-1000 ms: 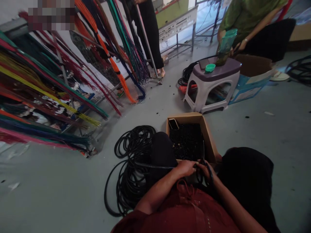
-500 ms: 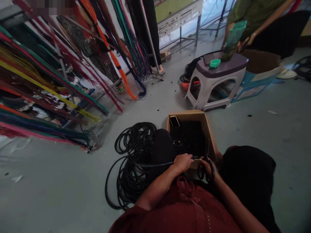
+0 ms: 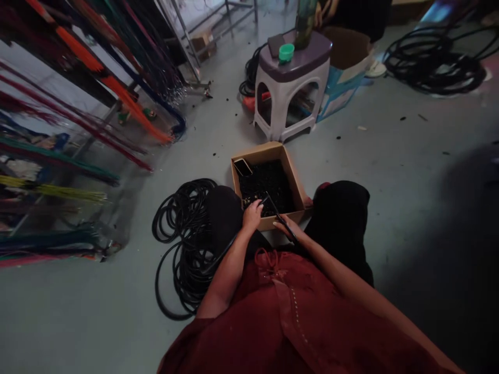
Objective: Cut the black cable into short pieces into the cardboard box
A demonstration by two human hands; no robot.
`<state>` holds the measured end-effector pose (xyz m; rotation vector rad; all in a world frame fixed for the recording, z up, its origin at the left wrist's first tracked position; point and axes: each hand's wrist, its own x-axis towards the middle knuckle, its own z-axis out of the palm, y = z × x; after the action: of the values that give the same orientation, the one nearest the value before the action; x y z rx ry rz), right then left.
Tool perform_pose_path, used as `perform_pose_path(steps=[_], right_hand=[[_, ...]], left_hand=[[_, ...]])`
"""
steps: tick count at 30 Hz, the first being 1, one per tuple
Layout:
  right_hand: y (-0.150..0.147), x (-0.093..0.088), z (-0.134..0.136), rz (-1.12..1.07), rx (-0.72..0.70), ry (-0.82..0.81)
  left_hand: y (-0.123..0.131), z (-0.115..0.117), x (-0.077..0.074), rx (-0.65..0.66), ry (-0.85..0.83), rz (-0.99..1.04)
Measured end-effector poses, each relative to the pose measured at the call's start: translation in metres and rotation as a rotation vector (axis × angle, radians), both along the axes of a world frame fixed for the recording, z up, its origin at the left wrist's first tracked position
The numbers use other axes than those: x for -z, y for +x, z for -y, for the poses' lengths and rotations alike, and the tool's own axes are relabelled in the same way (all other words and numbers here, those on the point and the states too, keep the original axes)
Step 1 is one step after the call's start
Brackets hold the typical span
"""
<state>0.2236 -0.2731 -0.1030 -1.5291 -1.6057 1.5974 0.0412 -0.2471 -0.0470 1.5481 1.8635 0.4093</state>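
My left hand [image 3: 252, 215] is closed around the end of a black tube, just over the near left part of an open cardboard box [image 3: 297, 182]. The tube runs back along my forearm to a loose coil of black tubing [image 3: 187, 223] on the floor beside my left knee. In my right hand [image 3: 289, 226] is a pair of black-handled scissors [image 3: 276, 212], their blades pointing toward the tube end. Whether the blades touch the tube is too small to make out. Many small black pieces [image 3: 275, 179] fill the box, and a phone [image 3: 243, 167] rests in its far left corner.
Beyond the box stands a plastic stool [image 3: 268, 72] with a green lid [image 3: 286, 52] on it. A blue carton [image 3: 338, 92] and a person are behind it. More black coils [image 3: 432, 65] lie far right. Racks of coloured cords [image 3: 128, 101] line the left.
The view has swung right, so the scene sits further left. My hands have shifted forward over the box, and the scissors' blades now point toward the tube end at my left hand.
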Motion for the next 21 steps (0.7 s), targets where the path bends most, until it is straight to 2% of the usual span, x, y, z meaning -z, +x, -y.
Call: perform_pose_path(steps=[10,21], right_hand=[[0.006,-0.012,0.001,0.006,-0.091,0.003],[0.007,-0.005,0.004,0.069,-0.111,0.057]], left_hand=[[-0.001,-0.001,0.007,0.047,-0.01,0.087],[-0.001,-0.005,0.006,0.118,-0.132,0.151]])
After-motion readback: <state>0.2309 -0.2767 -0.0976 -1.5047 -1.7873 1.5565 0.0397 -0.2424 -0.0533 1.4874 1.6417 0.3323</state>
